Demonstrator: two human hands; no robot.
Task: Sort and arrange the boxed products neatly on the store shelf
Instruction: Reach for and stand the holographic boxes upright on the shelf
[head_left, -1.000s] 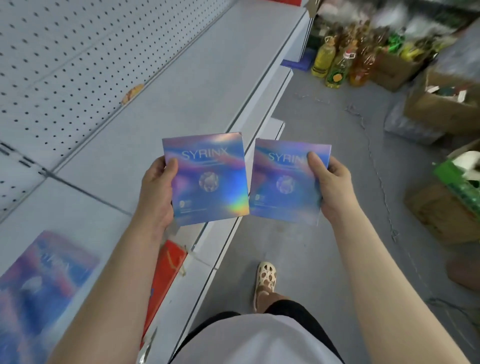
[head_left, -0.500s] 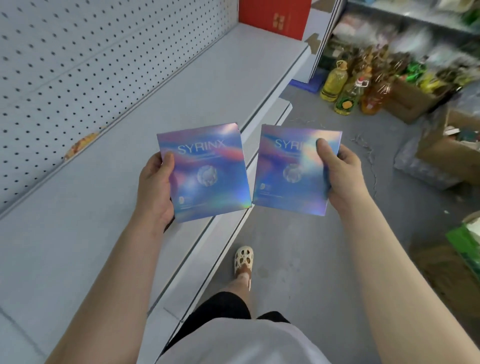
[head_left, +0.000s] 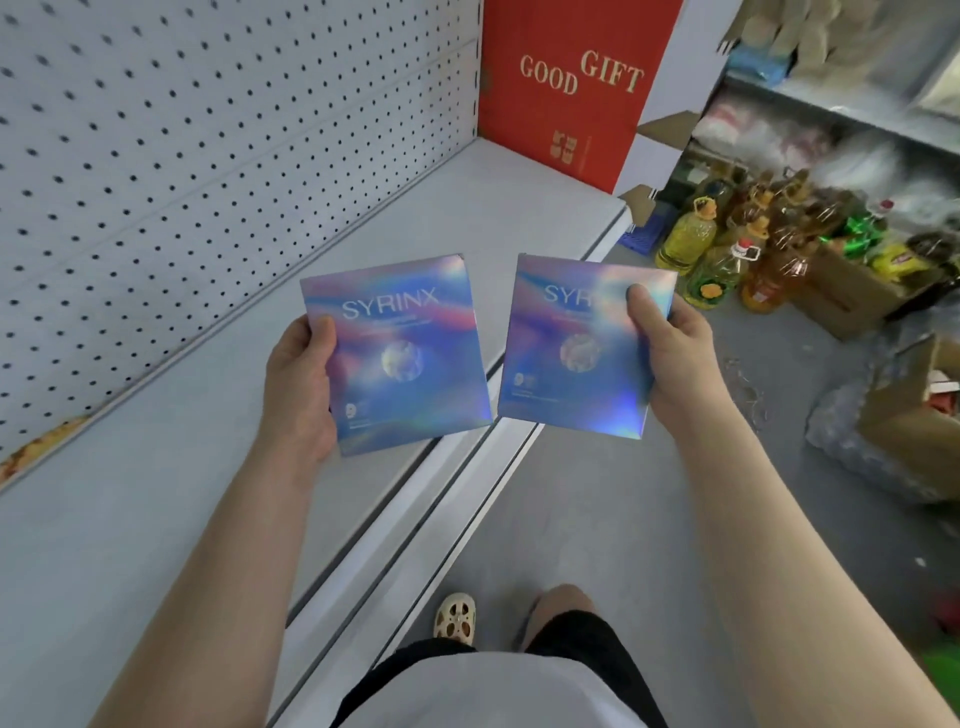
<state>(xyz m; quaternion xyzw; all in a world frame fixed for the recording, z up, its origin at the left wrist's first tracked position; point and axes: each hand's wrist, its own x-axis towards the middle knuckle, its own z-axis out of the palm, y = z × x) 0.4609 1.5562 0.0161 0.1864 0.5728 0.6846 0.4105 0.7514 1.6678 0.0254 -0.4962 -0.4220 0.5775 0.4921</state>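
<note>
Two flat holographic boxes are carried in front of the body, above the front edge of the grey shelf. The left box is grasped by the left hand, thumb laid across its left margin and fingers hidden behind; the right box is grasped by the right hand, thumb pressed over part of the printed name. The boxes lie just beside each other, apparently not touching.

Both faces are turned up toward the camera, the "SYRINX" lettering at the far edge and upright to the viewer. The boxes are nearly square, so no strong long axis is shown — the left one is rotated slightly anticlockwise, the right slightly clockwise.

The placing is probably best done one box at a time, squared to the pegboard back — near the red gift box or wherever the row is meant to begin.
</note>
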